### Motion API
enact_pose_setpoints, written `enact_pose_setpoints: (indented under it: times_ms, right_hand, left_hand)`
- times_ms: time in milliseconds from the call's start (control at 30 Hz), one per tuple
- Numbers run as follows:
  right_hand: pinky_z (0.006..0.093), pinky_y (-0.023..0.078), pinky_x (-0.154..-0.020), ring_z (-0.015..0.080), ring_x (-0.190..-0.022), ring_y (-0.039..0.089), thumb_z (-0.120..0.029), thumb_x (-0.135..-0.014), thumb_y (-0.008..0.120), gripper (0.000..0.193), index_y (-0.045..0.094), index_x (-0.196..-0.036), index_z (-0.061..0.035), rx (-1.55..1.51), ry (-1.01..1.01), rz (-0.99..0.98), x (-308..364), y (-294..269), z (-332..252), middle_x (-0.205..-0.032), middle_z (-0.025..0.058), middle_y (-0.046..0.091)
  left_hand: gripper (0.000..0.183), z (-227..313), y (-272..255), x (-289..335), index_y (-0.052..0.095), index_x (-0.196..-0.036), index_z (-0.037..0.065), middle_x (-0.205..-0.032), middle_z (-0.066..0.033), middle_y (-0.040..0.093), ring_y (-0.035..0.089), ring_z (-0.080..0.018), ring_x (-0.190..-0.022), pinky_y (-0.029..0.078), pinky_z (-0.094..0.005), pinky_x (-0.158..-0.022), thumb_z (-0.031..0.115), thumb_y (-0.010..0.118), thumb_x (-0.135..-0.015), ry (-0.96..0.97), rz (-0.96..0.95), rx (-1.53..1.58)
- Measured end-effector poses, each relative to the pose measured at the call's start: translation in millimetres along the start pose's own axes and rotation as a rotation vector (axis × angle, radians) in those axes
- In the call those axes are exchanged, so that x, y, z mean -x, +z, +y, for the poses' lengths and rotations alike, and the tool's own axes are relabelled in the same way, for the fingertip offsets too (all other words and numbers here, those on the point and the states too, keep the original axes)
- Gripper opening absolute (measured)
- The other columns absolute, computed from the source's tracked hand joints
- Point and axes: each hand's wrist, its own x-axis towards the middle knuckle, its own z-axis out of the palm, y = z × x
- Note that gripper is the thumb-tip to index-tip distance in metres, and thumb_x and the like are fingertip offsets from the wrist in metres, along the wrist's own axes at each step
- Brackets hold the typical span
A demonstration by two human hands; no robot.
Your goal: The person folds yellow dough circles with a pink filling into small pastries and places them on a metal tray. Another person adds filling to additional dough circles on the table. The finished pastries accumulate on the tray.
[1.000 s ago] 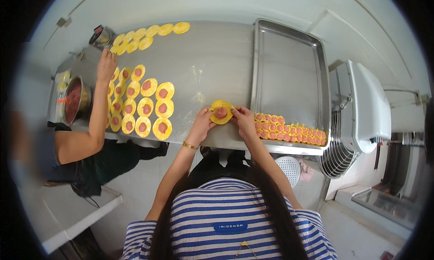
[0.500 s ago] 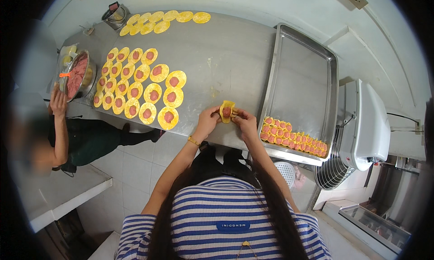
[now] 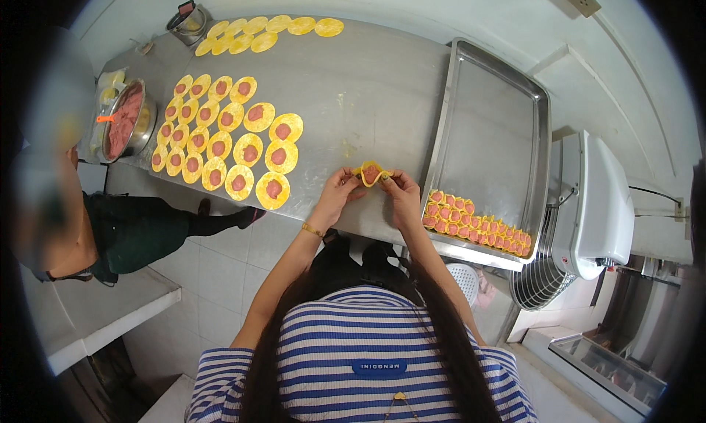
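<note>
Two-handed, pinching a cupped, pink-filled yellow dough wrapper with closed left fingers and right fingers. Held at the near side of the grey metal worktop, left of the rectangular silver tray.

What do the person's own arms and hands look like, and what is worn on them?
The left hand and right hand are without gloves, and both forearms are bare. A thin gold-coloured bracelet circles the left wrist; none shows on the right. The short sleeves have blue and white stripes.
</note>
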Motion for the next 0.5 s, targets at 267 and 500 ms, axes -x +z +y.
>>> enact_pose_setpoints:
  times_ms: [267, 500]
  right_hand:
    - [0.0282, 0.049, -0.089, 0.0163, -0.100, 0.061, 0.005, -0.083, 0.063, 0.031, 0.057, -0.113, 0.0050, 0.052, -0.100, -0.112, 13.7, 16.9, -21.6, -0.108, 0.0091, 0.064]
    - [0.0262, 0.050, -0.082, 0.0142, -0.093, 0.063, 0.002, -0.081, 0.066, 0.029, 0.062, -0.110, 0.0039, 0.452, -0.131, -0.021, -1.6, -5.3, -21.5, -0.100, 0.0098, 0.067]
  left_hand:
    - [0.014, 9.4, 20.2, 8.1, 0.051, -0.107, 0.005, -0.109, -0.0026, 0.055, 0.056, -0.0120, -0.103, 0.054, -0.0310, -0.087, 0.008, 0.055, -0.094, 0.159, 0.038, 0.049]
    - [0.023, 16.2, 27.8, 19.9, 0.052, -0.112, 0.003, -0.115, -0.0057, 0.055, 0.056, -0.0131, -0.105, 0.052, -0.0307, -0.089, 0.004, 0.058, -0.090, 0.256, 0.019, 0.132]
